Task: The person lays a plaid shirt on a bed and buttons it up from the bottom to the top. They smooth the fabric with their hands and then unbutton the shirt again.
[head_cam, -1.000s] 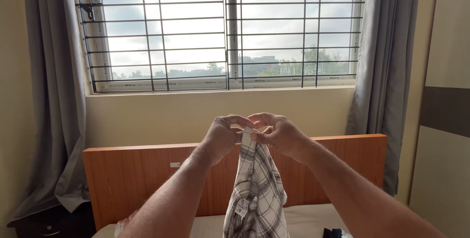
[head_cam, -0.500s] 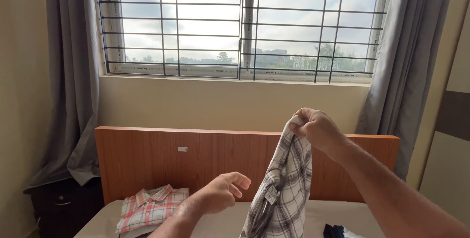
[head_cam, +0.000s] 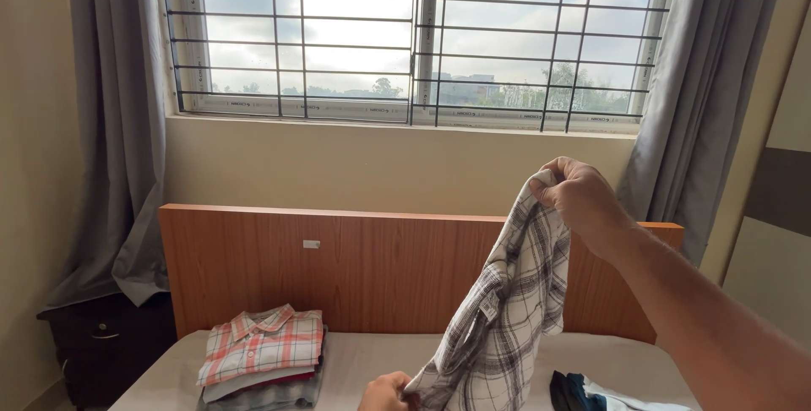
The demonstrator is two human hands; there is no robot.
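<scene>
Two hands of yours are on one garment: your right hand (head_cam: pixel 581 195) is raised high in front of the wooden headboard (head_cam: pixel 338 263), fingers curled shut around the top edge of a grey-and-white checked shirt (head_cam: pixel 503 318), which hangs down from that grip in loose folds toward the bed (head_cam: pixel 355 364). Your left hand (head_cam: pixel 387 392) sits low at the bottom edge of the view, closed on the shirt's lower hem, pinching the cloth just above the mattress; only part of that hand shows. To your left on the bed lies a stack of folded clothes (head_cam: pixel 262 360), topped by a red-and-white checked shirt with its collar upward, well apart from the garment you hold. At the lower right, a dark and light bundle of clothing (head_cam: pixel 591 394) rests on the bed, near the hanging shirt. Behind the headboard a barred window (head_cam: pixel 414 39) is flanked by grey curtains (head_cam: pixel 118 141), and a dark cabinet (head_cam: pixel 106 343) stands beside the bed on the left.
</scene>
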